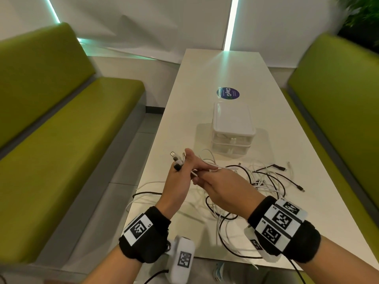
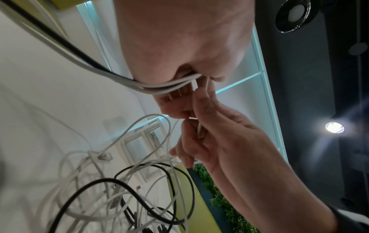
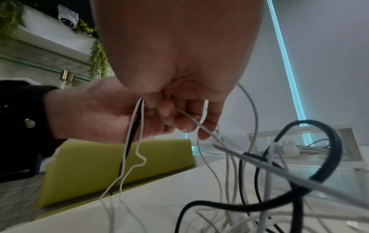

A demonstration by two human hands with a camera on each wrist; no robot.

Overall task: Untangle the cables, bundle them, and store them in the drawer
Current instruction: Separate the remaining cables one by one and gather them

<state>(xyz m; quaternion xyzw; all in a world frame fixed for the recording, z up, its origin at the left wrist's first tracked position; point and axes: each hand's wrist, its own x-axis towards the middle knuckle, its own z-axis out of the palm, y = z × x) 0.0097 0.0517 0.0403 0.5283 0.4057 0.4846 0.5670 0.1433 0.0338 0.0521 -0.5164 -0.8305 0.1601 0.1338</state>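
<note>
My left hand [image 1: 183, 168] is raised above the table and grips a bunch of white and black cable ends [image 1: 176, 159], whose plugs stick out past the thumb. My right hand [image 1: 202, 175] is close beside it and pinches a single white cable [image 3: 192, 122] between thumb and fingers. That cable runs down into the tangle of white and black cables [image 1: 258, 181] lying on the table. The held strands [image 3: 131, 141] hang down from my left hand [image 3: 95, 110]. Behind the tangle stands the small clear two-drawer unit [image 1: 232, 128], both drawers pushed in.
The long white table [image 1: 215, 74] carries a round blue sticker [image 1: 228, 94] beyond the drawer unit. Green benches run along the left [image 1: 61, 124] and the right [image 1: 338, 95]. Some cables trail over the table's near edge [image 1: 235, 251]. A plant [image 1: 361, 15] stands at the far right.
</note>
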